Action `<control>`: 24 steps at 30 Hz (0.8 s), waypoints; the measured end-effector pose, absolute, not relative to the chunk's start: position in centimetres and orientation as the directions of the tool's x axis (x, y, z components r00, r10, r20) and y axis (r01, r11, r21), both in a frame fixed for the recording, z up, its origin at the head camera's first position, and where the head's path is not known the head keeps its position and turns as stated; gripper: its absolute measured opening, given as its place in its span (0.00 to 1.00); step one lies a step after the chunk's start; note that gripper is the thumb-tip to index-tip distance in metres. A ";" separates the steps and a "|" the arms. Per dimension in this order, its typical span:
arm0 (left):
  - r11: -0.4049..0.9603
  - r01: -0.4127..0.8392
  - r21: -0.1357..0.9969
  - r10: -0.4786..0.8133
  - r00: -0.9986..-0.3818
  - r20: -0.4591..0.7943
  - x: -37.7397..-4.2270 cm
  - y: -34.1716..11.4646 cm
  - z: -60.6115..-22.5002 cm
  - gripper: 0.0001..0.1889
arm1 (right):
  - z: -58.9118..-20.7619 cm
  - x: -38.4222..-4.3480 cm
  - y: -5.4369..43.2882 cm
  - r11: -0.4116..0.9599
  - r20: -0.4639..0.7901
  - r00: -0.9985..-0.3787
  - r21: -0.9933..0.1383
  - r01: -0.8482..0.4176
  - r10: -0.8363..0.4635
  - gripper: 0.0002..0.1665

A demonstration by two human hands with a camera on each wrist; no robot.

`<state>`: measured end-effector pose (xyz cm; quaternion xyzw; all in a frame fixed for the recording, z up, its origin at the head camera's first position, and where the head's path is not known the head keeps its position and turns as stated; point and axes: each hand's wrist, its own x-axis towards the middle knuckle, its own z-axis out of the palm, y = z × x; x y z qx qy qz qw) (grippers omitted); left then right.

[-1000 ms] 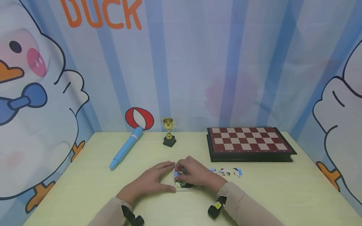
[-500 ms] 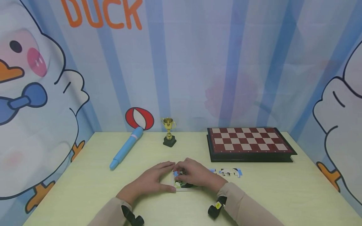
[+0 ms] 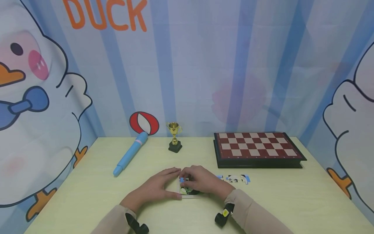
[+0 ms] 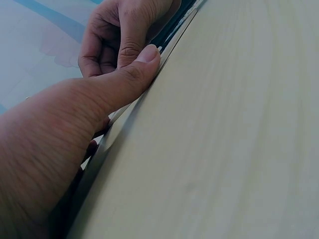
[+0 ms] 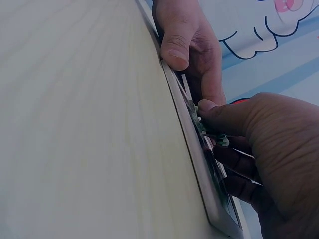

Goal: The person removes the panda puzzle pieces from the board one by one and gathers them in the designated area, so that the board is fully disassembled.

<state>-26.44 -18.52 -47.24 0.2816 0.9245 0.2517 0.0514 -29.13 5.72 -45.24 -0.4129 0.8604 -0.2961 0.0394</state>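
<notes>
While the right hand (image 3: 198, 178) pinches a piece (image 5: 223, 141), the left hand (image 3: 156, 186) (fingers extended) braces the board (image 3: 189, 196) between. Tilting may cause jamming.

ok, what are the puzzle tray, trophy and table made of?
Puzzle tray: maybe wood or fibreboard; pale, smooth rim.
Trophy: glossy gold cup with bright highlights, either metal or metal-coated plastic; dark base, material unclear.
Table: wood or wood-look laminate; pale, with faint grain lines.
</notes>
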 end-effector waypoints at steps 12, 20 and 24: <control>0.719 0.493 0.489 0.543 -0.838 0.047 -26.3 -18.5 -47.0 0.52 | -45.1 -29.1 5.7 0.458 0.186 -0.638 -0.553 -0.697 -0.747 0.14; 0.718 0.498 0.486 0.547 -0.836 0.048 -26.2 -18.4 -46.9 0.53 | -45.0 -29.0 5.8 0.439 0.213 -0.620 -0.537 -0.720 -0.755 0.11; 0.713 0.504 0.488 0.550 -0.833 0.056 -26.2 -18.4 -46.9 0.53 | -45.1 -29.1 5.8 0.438 0.213 -0.617 -0.535 -0.722 -0.757 0.11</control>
